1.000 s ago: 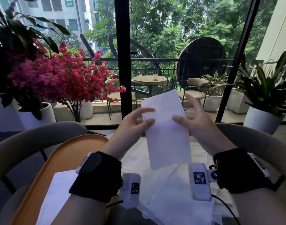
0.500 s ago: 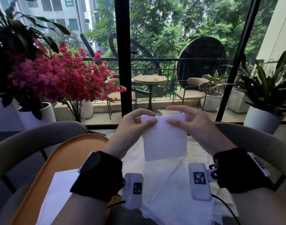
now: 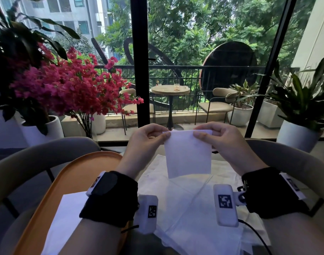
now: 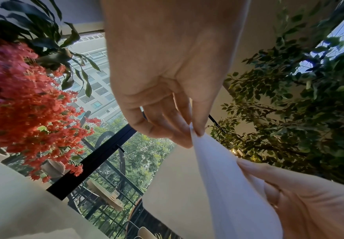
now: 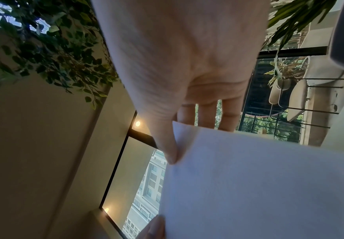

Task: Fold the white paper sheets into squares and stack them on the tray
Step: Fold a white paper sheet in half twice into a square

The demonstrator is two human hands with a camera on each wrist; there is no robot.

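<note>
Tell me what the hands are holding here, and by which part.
Both hold one folded white paper sheet in the air by its top edge: the left hand pinches the top left corner, the right hand the top right corner.

Table mostly covered, orange tray (image 3: 52, 188) at left, loose white sheets (image 3: 190, 203) beside it

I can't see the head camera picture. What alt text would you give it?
Two hands, left hand and right hand, pinch the top corners of a folded white paper, holding it up above loose white sheets on a table. An orange tray with a white sheet lies at left; beyond, pink flowers and a balcony.
</note>
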